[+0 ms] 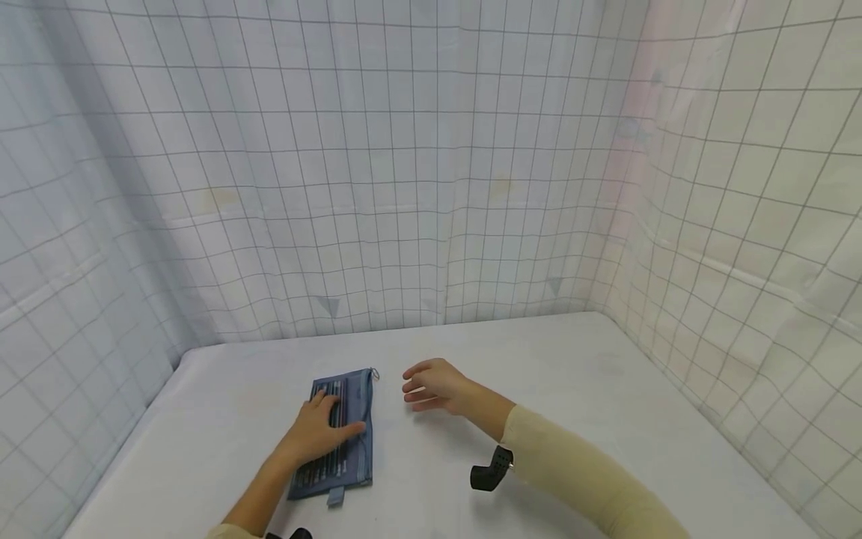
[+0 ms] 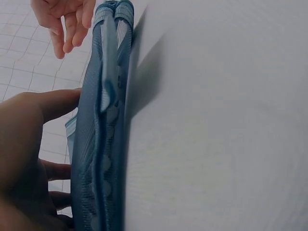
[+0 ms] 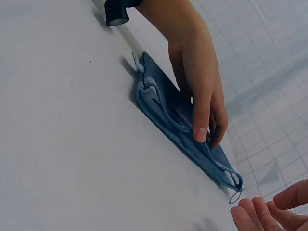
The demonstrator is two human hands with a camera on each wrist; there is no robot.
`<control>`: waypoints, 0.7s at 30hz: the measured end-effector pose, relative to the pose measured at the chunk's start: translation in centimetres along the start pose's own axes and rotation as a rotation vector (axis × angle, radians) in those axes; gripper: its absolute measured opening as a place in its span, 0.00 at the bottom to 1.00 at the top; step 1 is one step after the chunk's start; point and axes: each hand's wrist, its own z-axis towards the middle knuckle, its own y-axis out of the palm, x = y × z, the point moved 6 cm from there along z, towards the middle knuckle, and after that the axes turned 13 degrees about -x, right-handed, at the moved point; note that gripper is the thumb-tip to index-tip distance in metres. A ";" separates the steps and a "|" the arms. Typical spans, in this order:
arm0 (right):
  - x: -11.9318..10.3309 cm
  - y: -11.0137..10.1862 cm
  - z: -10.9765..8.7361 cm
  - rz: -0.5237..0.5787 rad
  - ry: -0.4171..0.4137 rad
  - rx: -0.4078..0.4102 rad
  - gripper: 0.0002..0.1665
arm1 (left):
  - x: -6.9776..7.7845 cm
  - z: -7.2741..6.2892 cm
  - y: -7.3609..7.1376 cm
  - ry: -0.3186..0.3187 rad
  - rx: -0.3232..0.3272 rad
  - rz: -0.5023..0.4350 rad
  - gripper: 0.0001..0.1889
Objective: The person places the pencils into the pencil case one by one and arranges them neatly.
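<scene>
The blue pencil case (image 1: 337, 430) is lying flat on the white surface (image 1: 606, 389), in the lower centre-left of the head view, with pencils showing through its mesh face. The zipper ring (image 3: 235, 197) is sitting at the far end of the case, at the lower right of the right wrist view.

The left hand (image 1: 316, 433) is pressing down on the case with fingers laid nearly straight across the mesh and the thumb extended along the edge nearest the other hand; it is not gripping anything. The right hand (image 1: 434, 385) is hovering just right of the case's far corner, fingers loosely extended and holding nothing, apart from the ring.

Probable faults from this position:
- The ring is small and is lying against the surface, so the right fingertips (image 3: 255, 211) are likely to slip past it on a shallow approach.
- The left hand is only pressing, so a pull on the zipper could slide or swivel the case under the palm.
- If the case is tilting as it opens, pencils could roll out onto the surface.

A grid-patterned cloth (image 1: 417, 165) is enclosing the surface on three sides.
</scene>
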 end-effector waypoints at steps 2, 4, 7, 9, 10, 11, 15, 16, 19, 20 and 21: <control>-0.1 -0.7 -0.5 -0.006 -0.001 0.012 0.22 | 0.1 0.1 0.1 -0.001 0.013 0.014 0.51; -0.2 -1.3 -1.0 -0.012 -0.002 0.022 0.22 | 0.2 0.2 0.3 -0.001 0.018 0.021 0.52; -0.2 -2.2 -1.7 -0.016 0.000 0.039 0.23 | 0.2 0.2 0.5 0.006 0.021 0.031 0.54; -0.2 -2.8 -2.1 -0.018 0.001 0.052 0.23 | 0.2 0.2 0.6 0.007 0.019 0.037 0.55; -0.3 -3.2 -2.3 -0.022 -0.001 0.060 0.23 | 0.2 0.2 0.7 0.006 0.019 0.041 0.56; -0.3 -3.5 -2.5 -0.031 -0.002 0.068 0.23 | 0.3 0.2 0.7 0.002 0.019 0.046 0.57; -0.8 -4.8 -3.3 -0.113 -0.020 0.091 0.20 | 0.3 0.1 0.8 -0.016 0.018 0.058 0.58; -1.0 -5.1 -3.5 -0.147 -0.027 0.098 0.19 | 0.4 0.1 0.8 -0.019 0.014 0.062 0.59; -2.1 -6.0 -4.4 -0.293 -0.064 0.127 0.16 | 0.4 0.0 0.4 -0.030 -0.006 0.085 0.59; -2.5 -6.3 -4.7 -0.349 -0.084 0.142 0.15 | 0.5 0.0 0.1 -0.034 -0.013 0.095 0.59; -3.0 -6.5 -4.9 -0.411 -0.110 0.158 0.15 | 0.5 0.0 -0.3 -0.036 -0.019 0.102 0.58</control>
